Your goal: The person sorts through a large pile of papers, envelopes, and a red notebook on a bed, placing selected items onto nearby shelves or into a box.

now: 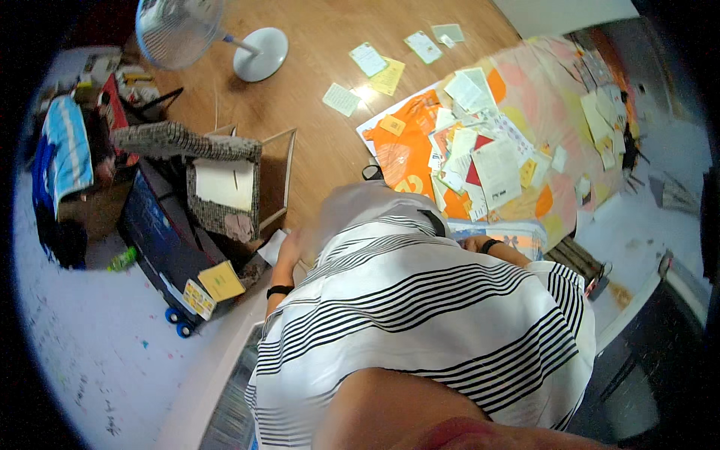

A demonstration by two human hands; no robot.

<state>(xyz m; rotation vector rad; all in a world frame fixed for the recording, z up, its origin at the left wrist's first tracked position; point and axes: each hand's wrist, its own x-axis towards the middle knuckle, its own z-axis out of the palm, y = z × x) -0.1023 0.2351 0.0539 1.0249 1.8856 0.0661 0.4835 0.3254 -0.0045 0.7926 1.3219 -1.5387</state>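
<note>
My left hand (289, 250), blurred and with a black band at the wrist, hangs beside my striped shirt. A piece of white paper (273, 247) shows right at its outer side; whether the fingers grip it cannot be told. My right hand (473, 243), also with a black wristband, is by the near edge of the bedding, its fingers partly hidden by the shirt. In front of it, papers and cards lie in a loose pile (498, 174) over an orange bag (405, 146) and a patterned bedcover (554, 90).
Several sheets (368, 59) lie on the wooden floor near a standing fan (261, 54). At the left are a tweed-covered chair (197, 140), a dark suitcase (160, 225) with a yellow booklet (221, 280) on it, and a blue striped cloth (70, 146).
</note>
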